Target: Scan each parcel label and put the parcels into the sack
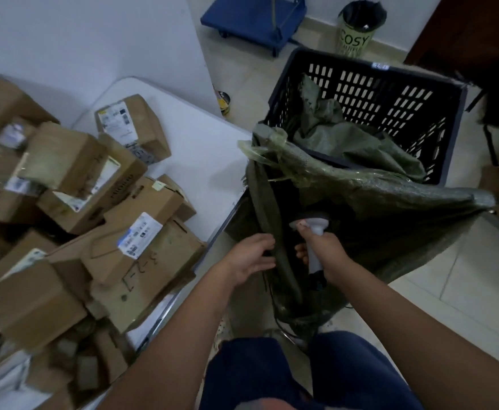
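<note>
A pile of brown cardboard parcels [94,208] with white labels covers the white table [200,149] on the left. An olive-green woven sack [360,202] hangs open to the right of the table, its mouth dark inside. My left hand [251,255] is at the sack's near rim, fingers on the folded edge; I cannot tell if it grips it. My right hand [325,247] grips the handle of a white barcode scanner [313,226], held over the sack's opening with its head pointing away from me.
A black slotted plastic crate [390,93] stands behind the sack with more green sacking inside. Farther back are a blue trolley [254,19] and a bin marked COSY [357,28]. My knees in dark trousers are below.
</note>
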A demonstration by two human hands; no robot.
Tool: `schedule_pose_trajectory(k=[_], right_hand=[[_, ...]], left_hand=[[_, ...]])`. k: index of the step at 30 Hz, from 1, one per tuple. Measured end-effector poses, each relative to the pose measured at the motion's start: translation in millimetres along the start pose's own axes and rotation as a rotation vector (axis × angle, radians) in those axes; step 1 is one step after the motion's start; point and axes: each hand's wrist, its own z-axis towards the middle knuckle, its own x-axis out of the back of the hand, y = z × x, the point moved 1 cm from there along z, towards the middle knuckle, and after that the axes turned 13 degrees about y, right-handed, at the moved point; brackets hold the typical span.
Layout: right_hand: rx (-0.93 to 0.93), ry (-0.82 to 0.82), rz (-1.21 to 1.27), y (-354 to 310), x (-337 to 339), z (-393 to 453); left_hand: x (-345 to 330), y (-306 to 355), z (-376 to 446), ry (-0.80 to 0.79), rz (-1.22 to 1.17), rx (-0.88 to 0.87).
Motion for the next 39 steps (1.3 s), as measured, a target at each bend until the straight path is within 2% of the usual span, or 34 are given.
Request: schedule_pose_trajectory(k=[3,7,11,13,15,18,21,23,27,33,39], right_hand=[[0.073,-0.027,0.054,-25.7,-25.7,-31.9],[0.202,-0.052,0.073,-57.1,-62.9,-68.8],[0.290,-0.140,0.111,-77.6,-95.0,-93.1],[0.315,-0.177,0.095,-83.3,-108.3,-102.6],[0.330,-0.209,0.072,-87.5,-119.4,-110.9],[0.343,-0.243,0.047,-90.7,-130.9,-120.1],[0.372,-0.263,0.027,-92.3,-136.1,-125.5],[0.381,-0.270,0.026,-94.2,-136.7,-128.2],[0.369,-0.262,0.003,-91.9,-135.9,-129.2],[0.343,-0.237,-0.045,-73.8,-137.2,-121.6],[0.275,-0.194,-0.020,-42.9,-137.3,-111.8]], left_hand=[[33.0,37.0,-42.9,-0.012,0.033,-0.192],[90.5,74.4,-92.2,0.108,0.022,-0.425],[160.8,84.0,-121.0,0.372,-0.026,-0.612],[199.7,77.2,-123.6,0.578,0.127,-0.675],[235.8,64.2,-116.0,0.679,0.395,-0.661],[264.8,45.0,-100.4,0.556,0.786,-0.503],[271.8,37.8,-91.9,0.476,0.988,-0.350],[274.3,38.3,-90.1,0.455,1.055,-0.320],[276.5,38.1,-89.3,0.476,1.106,-0.339],[274.7,35.8,-95.3,0.541,0.925,-0.398],[274.6,30.9,-102.9,0.573,0.863,-0.459]])
